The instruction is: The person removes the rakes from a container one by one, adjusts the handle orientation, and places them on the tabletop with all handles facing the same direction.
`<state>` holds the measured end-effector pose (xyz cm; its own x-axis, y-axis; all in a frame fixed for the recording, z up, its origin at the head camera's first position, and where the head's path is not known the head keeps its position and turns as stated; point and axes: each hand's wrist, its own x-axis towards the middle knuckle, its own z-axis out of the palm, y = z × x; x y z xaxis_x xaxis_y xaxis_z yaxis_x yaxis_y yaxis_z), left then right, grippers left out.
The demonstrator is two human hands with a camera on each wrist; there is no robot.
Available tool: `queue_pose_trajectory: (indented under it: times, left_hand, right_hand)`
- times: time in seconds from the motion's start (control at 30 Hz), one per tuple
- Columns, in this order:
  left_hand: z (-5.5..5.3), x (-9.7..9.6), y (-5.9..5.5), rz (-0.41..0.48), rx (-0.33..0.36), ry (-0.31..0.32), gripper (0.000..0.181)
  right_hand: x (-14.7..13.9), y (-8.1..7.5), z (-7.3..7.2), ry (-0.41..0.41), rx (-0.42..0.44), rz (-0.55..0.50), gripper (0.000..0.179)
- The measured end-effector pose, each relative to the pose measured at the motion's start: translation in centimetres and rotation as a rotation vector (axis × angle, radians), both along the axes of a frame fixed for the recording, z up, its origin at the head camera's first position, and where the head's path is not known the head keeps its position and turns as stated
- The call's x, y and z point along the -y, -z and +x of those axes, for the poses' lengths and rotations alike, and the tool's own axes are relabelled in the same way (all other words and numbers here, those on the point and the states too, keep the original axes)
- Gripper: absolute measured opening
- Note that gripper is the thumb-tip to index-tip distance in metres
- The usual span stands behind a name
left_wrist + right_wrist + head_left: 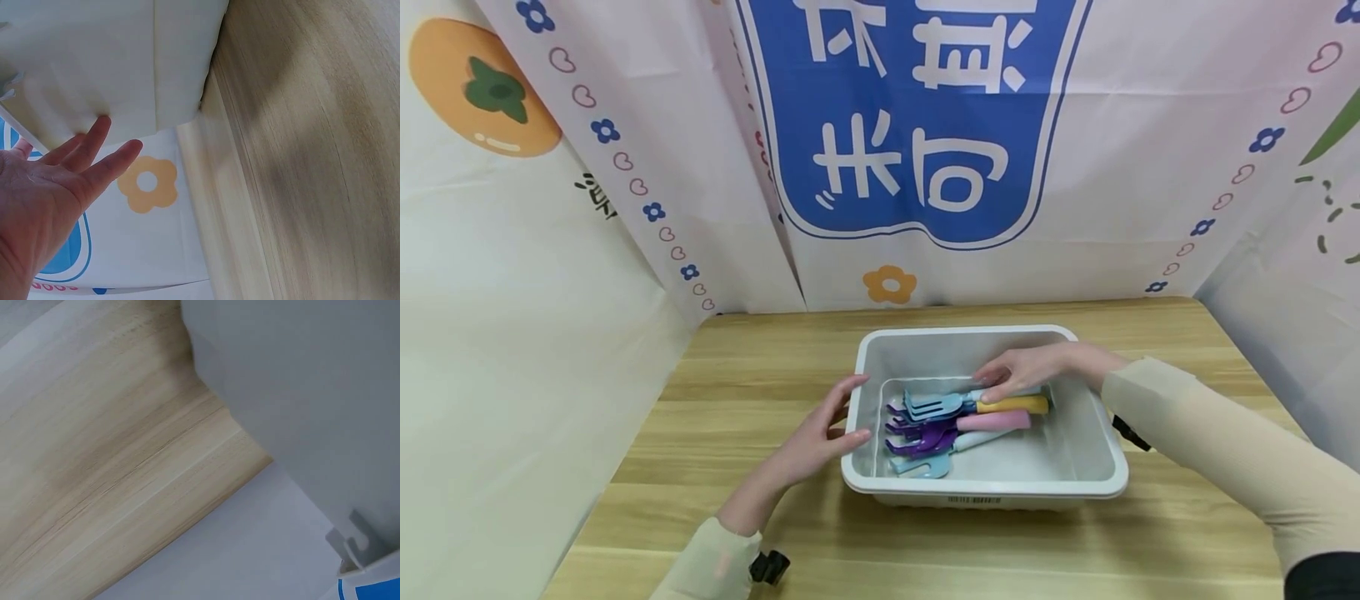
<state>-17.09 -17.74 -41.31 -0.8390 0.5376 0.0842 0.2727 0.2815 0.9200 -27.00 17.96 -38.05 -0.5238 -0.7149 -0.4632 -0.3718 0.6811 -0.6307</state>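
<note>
A white plastic bin (977, 487) stands on the wooden table, with several small garden hand tools lying in it. My right hand (1018, 371) reaches in over the right side and pinches the handle of a light blue hand fork (936, 407), its tines pointing left. Beside and below that fork lie a yellow handle (1022, 405), a pink handle (996, 421), purple rakes (928, 440) and another light blue tool (928, 467). Fingers outstretched, my left hand (812, 442) touches the bin's left side; the left wrist view shows fingertips (103, 125) against its outer wall.
Wooden tabletop (737, 442) surrounds the bin. Behind it hangs a printed cloth (1037, 267), with white cloth along both sides too. The right wrist view holds only the bin's outer wall (300, 394), tabletop and cloth; my right hand is out of that view.
</note>
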Motion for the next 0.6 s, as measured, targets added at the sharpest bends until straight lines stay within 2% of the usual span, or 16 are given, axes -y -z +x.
queue_pose_trajectory:
  times: [0.4, 0.6]
  left_hand:
    - [-0.04, -0.08, -0.02, 0.004, -0.004, 0.003, 0.071]
    - [0.03, -0.12, 0.07, -0.001, -0.005, -0.014, 0.072]
  right_hand:
    - [-0.11, 0.15, 0.03, -0.012, -0.01, 0.029, 0.081]
    - [0.2, 0.83, 0.11, -0.012, -0.007, 0.099, 0.087]
